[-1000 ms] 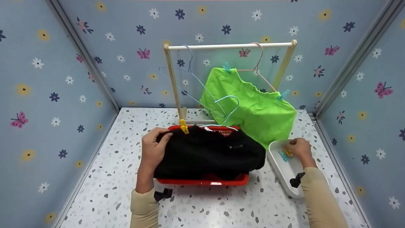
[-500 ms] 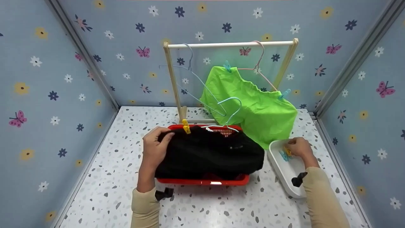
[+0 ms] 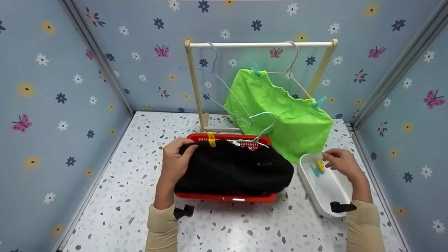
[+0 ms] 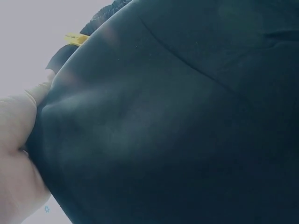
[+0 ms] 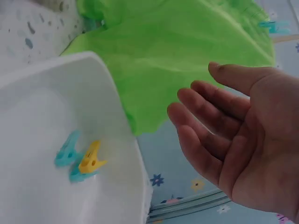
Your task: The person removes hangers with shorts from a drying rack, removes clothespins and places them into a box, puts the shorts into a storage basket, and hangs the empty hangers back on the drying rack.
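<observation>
My left hand (image 3: 175,159) pinches the upper left corner of a black garment (image 3: 234,171) between thumb and fingers. The garment has a gathered edge, seen in the left wrist view, and lies over the red basket (image 3: 224,197). A yellow clothespin (image 3: 211,139) grips its top edge near that hand. Behind the edge a light blue hanger (image 3: 258,134) pokes up with its hook free. My right hand (image 5: 243,135) is beside the white tray (image 5: 135,172), palm visible, fingers loosely bent and holding nothing. In the tray lie a yellow clothespin (image 5: 91,158) and teal clothespins (image 5: 67,151).
Behind the basket stands a rack with a white rail (image 3: 245,45). A bluish hanger (image 3: 213,70) and a pink hanger (image 3: 292,66) hang from it. Teal clothespins (image 3: 320,102) fasten a bright green elastic-waisted garment (image 3: 294,122) to the pink one. Flower-patterned walls (image 3: 140,87) enclose the speckled tabletop (image 3: 133,189).
My right hand has lifted away from the clothespins and moved right over the tray's rim, its fingers loosening. The left hand keeps its pinch on the black garment. The head view has shifted slightly.
</observation>
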The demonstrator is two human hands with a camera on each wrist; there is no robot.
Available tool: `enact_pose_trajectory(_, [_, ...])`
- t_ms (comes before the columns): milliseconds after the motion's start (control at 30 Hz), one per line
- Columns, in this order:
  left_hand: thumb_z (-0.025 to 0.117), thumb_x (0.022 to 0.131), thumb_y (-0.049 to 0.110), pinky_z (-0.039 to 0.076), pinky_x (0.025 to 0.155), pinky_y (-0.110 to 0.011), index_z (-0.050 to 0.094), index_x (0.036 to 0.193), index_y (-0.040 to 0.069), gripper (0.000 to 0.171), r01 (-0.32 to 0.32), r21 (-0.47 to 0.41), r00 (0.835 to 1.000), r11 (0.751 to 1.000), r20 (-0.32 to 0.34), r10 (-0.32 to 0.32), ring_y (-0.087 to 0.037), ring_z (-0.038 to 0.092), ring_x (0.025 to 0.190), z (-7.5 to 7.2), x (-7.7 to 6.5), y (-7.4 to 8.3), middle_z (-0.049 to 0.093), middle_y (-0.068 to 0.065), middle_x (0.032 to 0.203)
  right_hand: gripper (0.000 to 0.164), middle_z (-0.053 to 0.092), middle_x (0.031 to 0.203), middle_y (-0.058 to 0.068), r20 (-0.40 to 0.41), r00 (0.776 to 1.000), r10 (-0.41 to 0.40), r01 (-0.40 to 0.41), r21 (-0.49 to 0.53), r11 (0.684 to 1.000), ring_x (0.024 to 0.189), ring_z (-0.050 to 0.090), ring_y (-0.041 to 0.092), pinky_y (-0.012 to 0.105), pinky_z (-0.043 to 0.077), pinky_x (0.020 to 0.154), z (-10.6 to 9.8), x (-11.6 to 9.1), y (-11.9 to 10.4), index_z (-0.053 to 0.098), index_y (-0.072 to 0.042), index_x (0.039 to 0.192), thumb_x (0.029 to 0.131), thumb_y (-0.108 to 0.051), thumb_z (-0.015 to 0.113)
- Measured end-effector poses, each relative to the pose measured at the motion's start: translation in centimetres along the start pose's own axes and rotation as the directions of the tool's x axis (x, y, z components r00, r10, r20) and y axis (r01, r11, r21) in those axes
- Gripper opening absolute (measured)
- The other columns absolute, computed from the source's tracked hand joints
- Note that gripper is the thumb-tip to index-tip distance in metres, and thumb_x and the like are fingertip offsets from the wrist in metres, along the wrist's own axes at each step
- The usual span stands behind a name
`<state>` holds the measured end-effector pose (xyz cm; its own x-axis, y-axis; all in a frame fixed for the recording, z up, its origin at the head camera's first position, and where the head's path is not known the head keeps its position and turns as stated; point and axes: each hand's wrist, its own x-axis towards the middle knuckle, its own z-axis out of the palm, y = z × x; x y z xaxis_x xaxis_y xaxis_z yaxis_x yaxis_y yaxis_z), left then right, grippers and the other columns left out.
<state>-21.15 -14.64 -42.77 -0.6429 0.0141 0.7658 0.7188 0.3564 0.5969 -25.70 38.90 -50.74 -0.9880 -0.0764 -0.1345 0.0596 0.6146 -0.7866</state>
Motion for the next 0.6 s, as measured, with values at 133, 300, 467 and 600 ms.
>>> enact_pose_trajectory(133, [0.074,0.078,-0.012,0.047,0.073,-0.022,0.066,0.080,-0.004,0.011,-0.019,-0.015,1.000,1.000,0.015,0.019,-0.020,0.061,0.073,0.1,0.0,0.3,0.064,-0.011,0.077,0.046,0.064,0.104,0.019,-0.053,0.996,-0.071,0.076,0.119,0.990,0.085,0.067,0.029,0.034,0.054,0.072,1.1,-2.4,-1.8,0.058,0.009,0.120,0.100,-0.032,0.056])
enact_pose_trajectory(300, [0.076,0.076,-0.013,0.048,0.071,-0.021,0.068,0.079,-0.002,0.013,-0.041,-0.033,0.999,0.999,0.011,0.042,-0.018,0.063,0.071,0.4,-0.5,0.0,0.067,-0.010,0.076,0.035,0.065,0.100,0.021,-0.114,0.980,-0.166,0.188,0.224,0.956,0.078,0.067,0.021,0.031,0.054,0.068,2.6,-5.3,-4.0,0.061,0.009,0.115,0.099,-0.022,0.058])
enact_pose_trajectory(467, [0.078,0.076,-0.008,0.050,0.072,-0.023,0.070,0.082,0.002,0.014,-0.083,0.029,0.995,0.996,-0.050,0.084,-0.017,0.065,0.073,1.2,-1.0,-1.1,0.070,-0.005,0.080,0.018,0.065,0.090,0.026,-0.186,0.932,-0.310,0.355,0.309,0.883,0.070,0.064,0.021,0.028,0.053,0.062,3.5,-7.3,-7.5,0.064,0.012,0.105,0.097,-0.002,0.058])
enact_pose_trajectory(600, [0.079,0.077,-0.004,0.052,0.071,-0.026,0.071,0.084,0.002,0.012,-0.152,0.087,0.985,0.985,-0.072,0.159,-0.016,0.066,0.076,2.1,-0.6,-0.5,0.070,-0.003,0.083,0.010,0.066,0.082,0.018,-0.239,0.869,-0.434,0.494,0.358,0.792,0.065,0.063,0.019,0.026,0.051,0.059,4.5,-7.7,-11.2,0.065,0.012,0.098,0.093,0.010,0.057])
